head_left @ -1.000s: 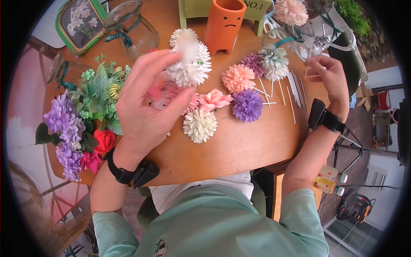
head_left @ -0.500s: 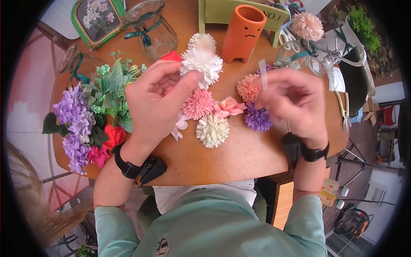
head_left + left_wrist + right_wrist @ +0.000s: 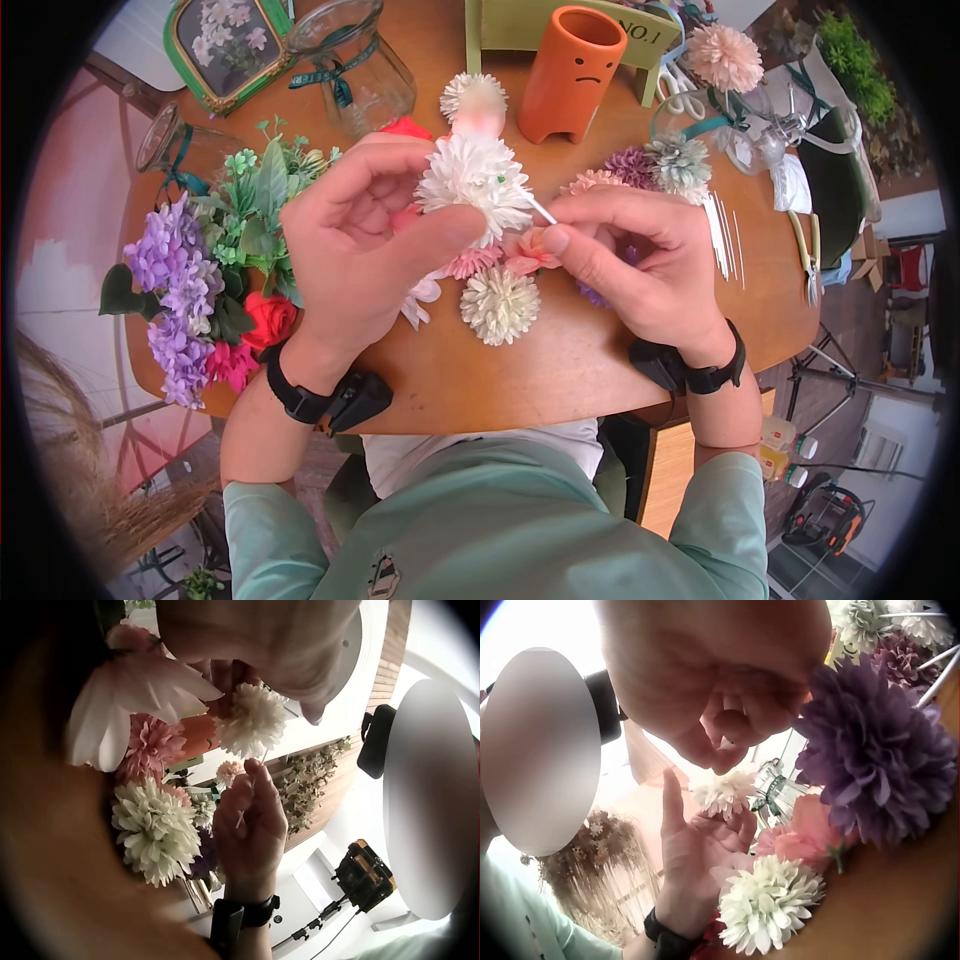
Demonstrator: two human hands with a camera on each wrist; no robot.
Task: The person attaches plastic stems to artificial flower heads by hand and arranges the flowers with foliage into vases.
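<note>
A white flower head (image 3: 472, 182) is held up over the table by the left hand (image 3: 350, 235), its thumb and fingers curled round the petals. A small green spot shows on the side of the flower facing right. The right hand (image 3: 645, 260) pinches a thin white stick (image 3: 541, 209) between thumb and forefinger, with the stick's tip at the flower's right edge. In the left wrist view the stick (image 3: 264, 757) reaches up to the white flower (image 3: 253, 721) from the right hand (image 3: 251, 829). Whether the tip is inside the flower cannot be told.
Below the hands lie a cream flower (image 3: 500, 305) and pink ones. An orange pot (image 3: 572, 75) and a glass vase (image 3: 360, 85) stand behind. Purple blooms (image 3: 170, 250) and greenery are at left; loose sticks (image 3: 728, 238) and pliers (image 3: 806, 250) at right.
The right hand has come in from the sticks at the right with one white stick, which is now at the flower. The left hand still holds the flower, its green spot now facing right.
</note>
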